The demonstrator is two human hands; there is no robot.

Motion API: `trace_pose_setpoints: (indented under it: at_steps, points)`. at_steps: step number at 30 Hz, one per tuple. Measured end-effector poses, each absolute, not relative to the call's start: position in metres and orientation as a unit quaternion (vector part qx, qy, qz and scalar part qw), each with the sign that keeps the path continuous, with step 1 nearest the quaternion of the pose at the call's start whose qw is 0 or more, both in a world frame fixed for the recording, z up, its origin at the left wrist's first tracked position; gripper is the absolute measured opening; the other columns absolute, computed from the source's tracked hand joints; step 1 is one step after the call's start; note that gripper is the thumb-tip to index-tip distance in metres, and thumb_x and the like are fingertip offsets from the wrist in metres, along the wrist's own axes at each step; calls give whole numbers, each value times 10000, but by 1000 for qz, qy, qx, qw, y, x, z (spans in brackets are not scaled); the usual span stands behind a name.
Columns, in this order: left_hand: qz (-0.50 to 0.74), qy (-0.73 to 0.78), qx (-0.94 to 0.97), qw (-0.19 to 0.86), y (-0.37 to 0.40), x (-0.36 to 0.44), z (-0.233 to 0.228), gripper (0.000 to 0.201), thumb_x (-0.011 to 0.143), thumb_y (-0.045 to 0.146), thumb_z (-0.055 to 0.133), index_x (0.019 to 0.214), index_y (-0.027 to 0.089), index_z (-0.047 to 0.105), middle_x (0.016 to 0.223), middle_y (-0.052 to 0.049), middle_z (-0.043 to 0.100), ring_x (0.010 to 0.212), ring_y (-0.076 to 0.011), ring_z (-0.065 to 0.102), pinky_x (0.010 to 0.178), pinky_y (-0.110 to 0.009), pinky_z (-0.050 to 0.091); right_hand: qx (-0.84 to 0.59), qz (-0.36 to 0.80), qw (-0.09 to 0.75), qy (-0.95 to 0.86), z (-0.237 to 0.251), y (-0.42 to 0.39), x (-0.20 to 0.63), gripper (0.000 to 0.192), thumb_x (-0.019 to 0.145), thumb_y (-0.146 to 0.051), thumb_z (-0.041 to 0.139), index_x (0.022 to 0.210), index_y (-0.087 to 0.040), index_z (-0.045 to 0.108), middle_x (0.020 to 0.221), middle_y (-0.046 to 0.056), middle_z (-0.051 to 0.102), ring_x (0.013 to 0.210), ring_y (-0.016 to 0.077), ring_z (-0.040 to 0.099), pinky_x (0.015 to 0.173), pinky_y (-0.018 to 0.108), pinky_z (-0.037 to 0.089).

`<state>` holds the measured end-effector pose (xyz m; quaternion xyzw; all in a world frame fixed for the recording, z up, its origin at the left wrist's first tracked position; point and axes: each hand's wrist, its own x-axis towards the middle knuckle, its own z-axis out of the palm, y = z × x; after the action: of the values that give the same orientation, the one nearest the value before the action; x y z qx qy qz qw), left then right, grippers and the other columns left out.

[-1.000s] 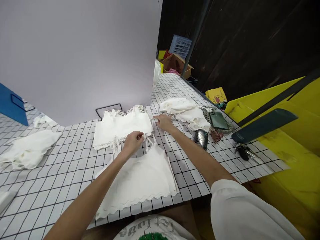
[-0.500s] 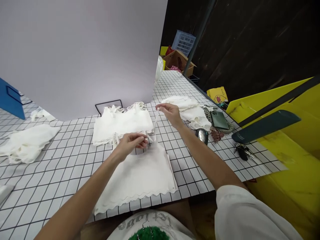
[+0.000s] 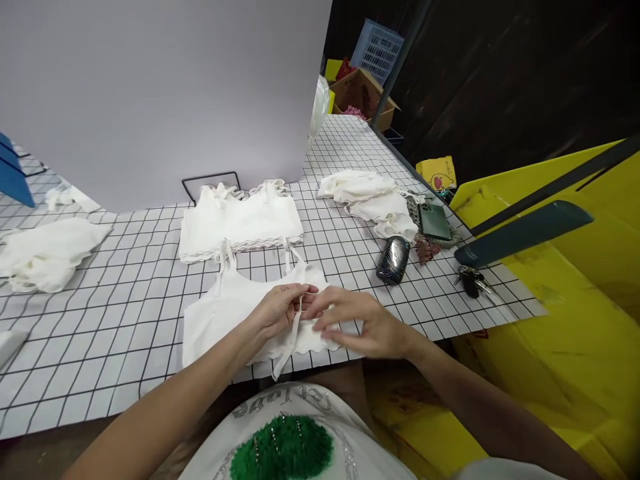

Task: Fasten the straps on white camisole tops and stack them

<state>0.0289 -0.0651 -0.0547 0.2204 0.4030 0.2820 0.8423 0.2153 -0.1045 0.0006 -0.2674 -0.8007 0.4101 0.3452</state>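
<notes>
A white strappy top [image 3: 215, 323] lies on the table right in front of me, its straps reaching up toward a stack of folded white tops [image 3: 240, 223]. My left hand [image 3: 275, 310] is over the top's right half, thumb and fingers pinched on a thin white strap [image 3: 287, 353] that hangs toward the table edge. Close beside it, my right hand [image 3: 365, 323] has its fingers apart, a little blurred, above the right side of the top. Nothing shows in that hand, though its fingertips partly overlap the left hand's.
A grid-patterned cloth [image 3: 135, 333] covers the table. Loose white garments [image 3: 373, 197] lie to the right, with a dark patterned oval object [image 3: 393, 260], a green phone [image 3: 434, 221] and keys [image 3: 475, 283]. More white garments [image 3: 55, 250] lie left. A grey-white panel [image 3: 165, 100] stands behind.
Both hands have moved down toward me; the right hand has left the raised strap and opened beside the left. The top now lies folded shorter, and a strap hangs from my left hand.
</notes>
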Motion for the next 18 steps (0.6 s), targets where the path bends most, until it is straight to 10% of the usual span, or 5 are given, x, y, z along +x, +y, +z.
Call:
trace_pose_setpoints:
  at_steps: [5, 11, 18]
  points:
    - [298, 378, 230, 846, -67, 31, -51, 228, 937, 249, 597, 913, 89, 758, 986, -153, 758, 966, -221, 712, 990, -362, 529, -483, 519, 365, -604, -29, -95, 224, 237, 899, -401, 655, 850, -174, 702, 792, 38, 650, 665, 134, 646, 634, 301, 589]
    - [301, 367, 299, 828, -57, 37, -46, 284, 911, 339, 640, 1025, 102, 745, 879, -117, 735, 718, -193, 676, 812, -373, 567, -446, 717, 307, -440, -46, -88, 202, 375, 742, -493, 800, 774, -148, 656, 606, -57, 526, 446, 75, 529, 472, 284, 571]
    - [322, 402, 279, 810, -36, 41, -44, 206, 950, 269, 603, 934, 113, 737, 1123, -151, 715, 995, -217, 679, 945, -344, 541, -401, 745, 192, -497, -44, -98, 196, 361, 700, -447, 851, 740, -103, 746, 588, -7, 627, 420, 72, 583, 366, 159, 428]
